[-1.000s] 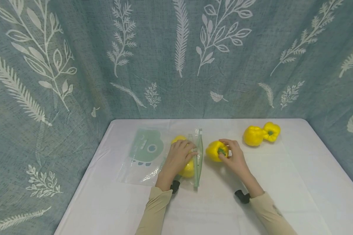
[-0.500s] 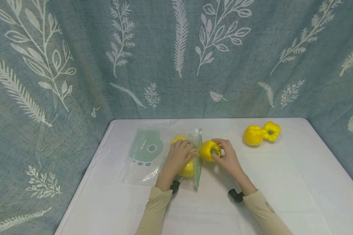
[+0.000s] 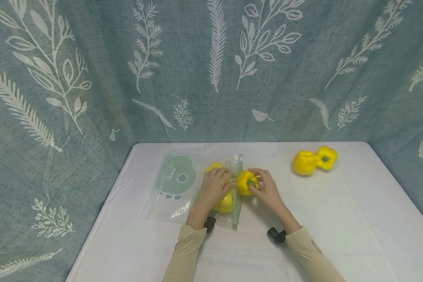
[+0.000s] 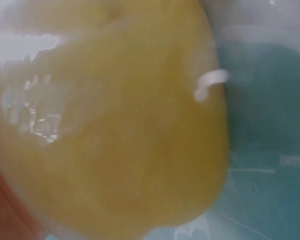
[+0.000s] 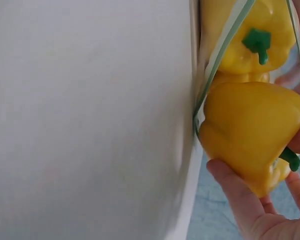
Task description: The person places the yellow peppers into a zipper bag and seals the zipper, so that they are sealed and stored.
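Note:
A clear zip bag (image 3: 197,209) with green seal strips lies on its side, and yellow bell peppers (image 3: 225,203) show through it. My left hand (image 3: 213,190) lies over the bag near its mouth, with curled fingers and thumb gripping the upper edge. At the mouth, my right hand (image 3: 270,194) holds another yellow bell pepper (image 3: 243,182) by its stem end. In the right wrist view, this bell pepper (image 5: 250,125) sits between the spread strips (image 5: 222,60), in front of a bagged one (image 5: 270,30). A bagged bell pepper (image 4: 130,125) fills much of the left wrist view.
Two yellow bell peppers, one bigger-looking (image 3: 304,163) and one stem-forward (image 3: 326,158), stand together at the back right of the white-covered table (image 3: 338,211). A patterned blue-green curtain (image 3: 197,70) hangs behind and at the sides. The bag's flat left part bears a green cartoon print (image 3: 176,176).
My right hand has carried its bell pepper leftward, from right of the bag up to its mouth. The left hand and the bag have stayed in place.

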